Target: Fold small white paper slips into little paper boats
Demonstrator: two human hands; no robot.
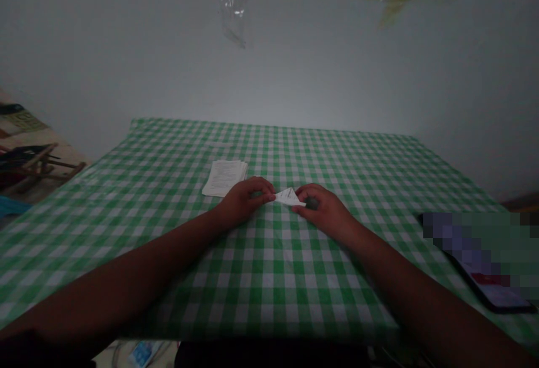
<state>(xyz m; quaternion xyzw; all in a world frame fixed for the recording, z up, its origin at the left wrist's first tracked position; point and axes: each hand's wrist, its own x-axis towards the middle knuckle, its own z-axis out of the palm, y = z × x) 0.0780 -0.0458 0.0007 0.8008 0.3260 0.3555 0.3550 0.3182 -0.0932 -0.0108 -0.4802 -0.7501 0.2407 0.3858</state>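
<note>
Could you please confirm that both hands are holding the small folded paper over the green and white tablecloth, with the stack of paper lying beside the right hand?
Not quite: the head view shows the stack of paper beside the left hand, not the right hand. Both hands are indeed holding the small folded paper over the green and white tablecloth.

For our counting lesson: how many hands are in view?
2: the left hand pinches the left tip of the folded paper; the right hand holds its right end.

Head cam, fwd/down, over tbl (pixel 278 278)
</note>
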